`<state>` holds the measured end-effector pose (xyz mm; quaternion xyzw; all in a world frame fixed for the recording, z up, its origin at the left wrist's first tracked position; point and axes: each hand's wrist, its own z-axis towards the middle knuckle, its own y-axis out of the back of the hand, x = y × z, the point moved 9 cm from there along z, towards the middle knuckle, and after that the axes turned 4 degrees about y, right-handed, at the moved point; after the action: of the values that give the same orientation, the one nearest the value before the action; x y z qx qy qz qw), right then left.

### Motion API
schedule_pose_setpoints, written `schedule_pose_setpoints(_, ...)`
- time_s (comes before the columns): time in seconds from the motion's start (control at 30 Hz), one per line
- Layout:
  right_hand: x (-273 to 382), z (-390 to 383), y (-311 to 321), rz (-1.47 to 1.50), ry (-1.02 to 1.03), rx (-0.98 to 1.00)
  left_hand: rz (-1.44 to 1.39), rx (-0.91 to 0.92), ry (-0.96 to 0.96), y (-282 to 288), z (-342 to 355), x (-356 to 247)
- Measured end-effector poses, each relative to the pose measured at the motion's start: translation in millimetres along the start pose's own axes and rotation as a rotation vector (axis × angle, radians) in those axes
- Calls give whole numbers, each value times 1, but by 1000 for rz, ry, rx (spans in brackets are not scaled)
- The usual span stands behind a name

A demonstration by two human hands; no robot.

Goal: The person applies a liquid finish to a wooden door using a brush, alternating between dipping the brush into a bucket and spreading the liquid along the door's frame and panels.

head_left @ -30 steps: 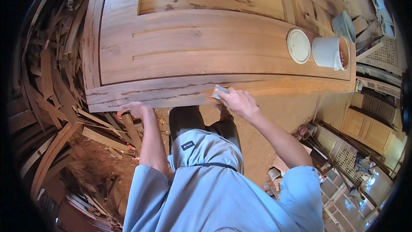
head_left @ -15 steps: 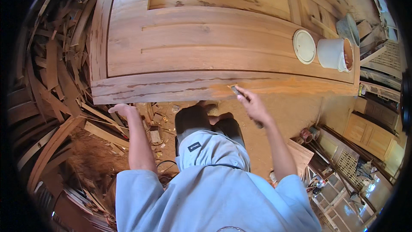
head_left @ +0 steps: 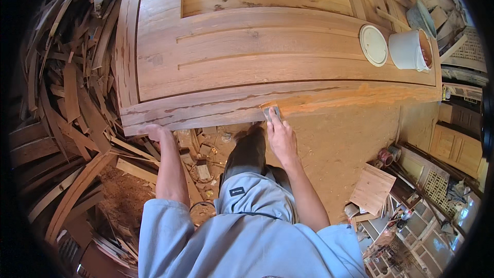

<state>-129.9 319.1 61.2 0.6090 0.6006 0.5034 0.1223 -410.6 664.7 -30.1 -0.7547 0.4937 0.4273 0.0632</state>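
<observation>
A large panelled wooden door (head_left: pixel 221 72) lies before me, its near rail streaked with dark cracks. Orange filler (head_left: pixel 329 97) coats the right part of that rail. My right hand (head_left: pixel 282 141) is closed round a putty knife (head_left: pixel 271 113), its grey blade against the near rail where the filler begins. At the door's near left corner my left hand (head_left: pixel 157 133) lies at the edge, fingers stretched to the left and partly hard to make out. A white bucket (head_left: pixel 406 50) with reddish-orange stuff inside is on the door at the right, beside its round pale lid (head_left: pixel 373 45).
Scrap wood strips (head_left: pixel 72 87) are heaped at the left, reaching close to my left arm. A grey bucket (head_left: pixel 422 19) is at the far right. Beyond my right arm lie a wooden board (head_left: pixel 372 188), cans (head_left: pixel 385 156) and leaning door panels (head_left: pixel 450 144).
My right hand has brought the putty knife a little left and turned it, so its blade lies against the rail. My leg has shifted, and the view has tilted slightly. My left hand remains at the corner.
</observation>
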Motion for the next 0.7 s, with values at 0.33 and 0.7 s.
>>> schedule_pose_setpoints(0.33,18,-9,-17,-50,-26,-73,67,-85,3,1,14,4)
schedule_pose_setpoints(0.7,33,-10,-34,4,69,-135,84,-118,9,5,17,4)
